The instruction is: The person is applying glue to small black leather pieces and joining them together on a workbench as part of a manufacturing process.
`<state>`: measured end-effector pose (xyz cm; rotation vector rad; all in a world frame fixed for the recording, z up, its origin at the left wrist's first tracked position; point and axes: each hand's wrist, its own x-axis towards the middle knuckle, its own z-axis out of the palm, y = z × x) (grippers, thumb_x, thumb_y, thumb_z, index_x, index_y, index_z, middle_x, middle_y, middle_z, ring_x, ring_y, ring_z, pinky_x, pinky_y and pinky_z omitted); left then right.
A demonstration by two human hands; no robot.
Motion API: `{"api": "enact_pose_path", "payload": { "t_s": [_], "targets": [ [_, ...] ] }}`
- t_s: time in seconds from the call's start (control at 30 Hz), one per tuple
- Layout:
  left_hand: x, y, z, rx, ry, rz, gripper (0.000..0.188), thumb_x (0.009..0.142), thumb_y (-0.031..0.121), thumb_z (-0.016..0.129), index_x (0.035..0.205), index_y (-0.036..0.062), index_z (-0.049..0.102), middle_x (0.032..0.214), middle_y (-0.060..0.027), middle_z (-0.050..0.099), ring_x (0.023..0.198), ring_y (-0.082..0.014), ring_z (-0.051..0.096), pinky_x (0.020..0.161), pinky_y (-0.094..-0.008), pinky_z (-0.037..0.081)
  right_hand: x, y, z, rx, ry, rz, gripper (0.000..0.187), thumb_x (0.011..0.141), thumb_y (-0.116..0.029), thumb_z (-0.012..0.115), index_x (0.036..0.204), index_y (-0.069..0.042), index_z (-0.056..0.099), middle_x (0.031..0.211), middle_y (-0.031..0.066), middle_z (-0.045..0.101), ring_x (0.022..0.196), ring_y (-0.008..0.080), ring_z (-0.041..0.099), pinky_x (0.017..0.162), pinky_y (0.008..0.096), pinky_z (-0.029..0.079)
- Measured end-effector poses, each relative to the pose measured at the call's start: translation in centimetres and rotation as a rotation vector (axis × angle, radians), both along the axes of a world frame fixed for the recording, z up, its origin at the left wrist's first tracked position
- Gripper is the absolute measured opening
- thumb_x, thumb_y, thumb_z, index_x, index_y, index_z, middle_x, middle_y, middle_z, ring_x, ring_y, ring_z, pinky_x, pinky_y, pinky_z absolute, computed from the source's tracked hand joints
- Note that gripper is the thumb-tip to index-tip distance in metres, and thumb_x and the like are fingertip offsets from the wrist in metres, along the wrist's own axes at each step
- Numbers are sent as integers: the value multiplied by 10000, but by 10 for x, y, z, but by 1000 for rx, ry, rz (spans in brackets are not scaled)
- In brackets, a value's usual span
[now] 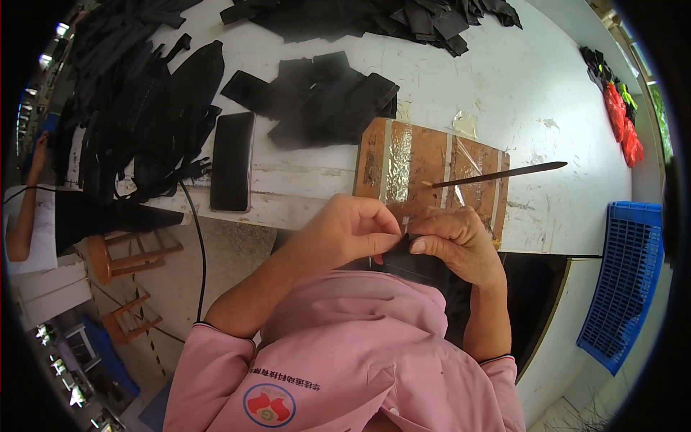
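Note:
Close in front of my body, a piece of black fabric [414, 265] with a pale stitch line hangs below my fingers. My left hand [349, 229] is closed in a pinch at its upper edge, thumb against forefinger. Right beside it, my right hand [457, 241] pinches the same edge with thumb and bent fingers. A tiny pale bit shows between the fingertips, too small to name. Just beyond both hands lies a brown board [374, 169] with strips of shiny tape. Across its right side rests a slim dark stick [504, 175] with a light tip, like a brush.
A black phone [232, 162] lies left on the white table [547, 86]. Black fabric pieces [324, 97] are heaped beyond and leftward. A black cable [198, 237] hangs off the edge. At right stands a blue plastic crate [622, 281]; at far left, another person's arm [27, 209] and wooden stools [119, 255].

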<state>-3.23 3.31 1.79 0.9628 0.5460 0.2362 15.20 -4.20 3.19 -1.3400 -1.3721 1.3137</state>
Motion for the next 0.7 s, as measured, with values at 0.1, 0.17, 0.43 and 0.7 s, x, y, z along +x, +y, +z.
{"api": "enact_pose_path", "payload": {
  "t_s": [0.1,0.17,0.43,0.7],
  "targets": [
    [-2,2,5,4,31,-51,102,773,22,589,841,-51,565,773,-56,582,675,-92,549,596,-209,451,3,2,-4,-22,-14,51,161,704,-123,668,720,22,598,636,69,570,603,170,528,551,270,417],
    [-3,2,8,32,24,-65,111,769,19,591,850,-54,569,771,-57,587,675,-90,552,602,-207,452,4,1,-5,-24,-21,74,163,702,-125,671,718,20,598,640,70,570,601,172,530,550,267,418],
    [-4,-3,-3,-44,44,-89,120,754,18,605,850,-49,581,753,-50,594,663,-83,556,613,-195,452,0,-4,-4,-252,165,-97,126,672,-82,703,679,-9,600,625,6,534,572,67,474,521,220,386],
    [-3,-9,-11,-163,49,-50,57,755,7,589,784,-31,557,708,-27,572,639,-77,549,575,-202,445,1,-8,-12,-75,122,-18,156,655,-108,708,678,-1,597,619,23,534,609,115,500,553,242,402]
  ]
}}
